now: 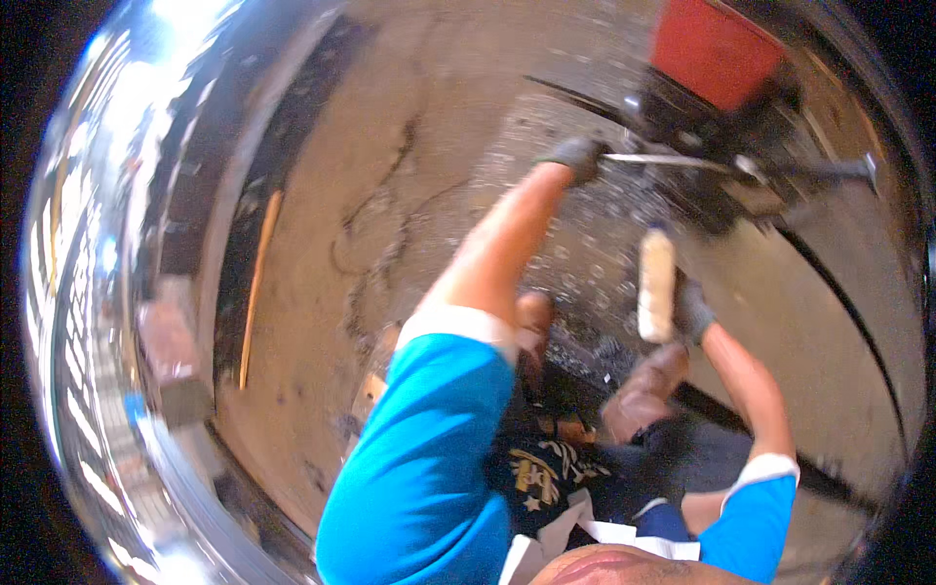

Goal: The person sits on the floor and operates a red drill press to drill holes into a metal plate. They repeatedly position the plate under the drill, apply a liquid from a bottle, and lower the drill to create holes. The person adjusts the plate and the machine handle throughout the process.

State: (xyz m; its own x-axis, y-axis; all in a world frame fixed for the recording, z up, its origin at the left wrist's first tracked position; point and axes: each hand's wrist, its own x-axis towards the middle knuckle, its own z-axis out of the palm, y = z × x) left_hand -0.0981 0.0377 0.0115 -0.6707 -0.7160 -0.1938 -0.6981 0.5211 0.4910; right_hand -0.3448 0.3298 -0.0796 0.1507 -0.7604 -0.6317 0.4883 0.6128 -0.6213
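My left hand (582, 158), in a dark glove, is stretched out ahead and closed round the near end of a thin metal rod (668, 160). The rod runs right toward a dark metal fixture (756, 180). Closer to me on the right, my right hand (692, 310), also gloved, grips a pale, oblong block (657, 283) along its right side. Its rounded shape is blurred, and I cannot tell whether it is wood or a brush. The fingers of my right hand are partly hidden behind the block.
A red bin (717, 54) stands at the far right above dark machinery. Many small ring-shaped scraps (565, 258) litter the brown floor around my boots (648, 390). At the left lies a yellowish wooden pole (260, 288). A dark cable or bar (848, 292) curves along the right.
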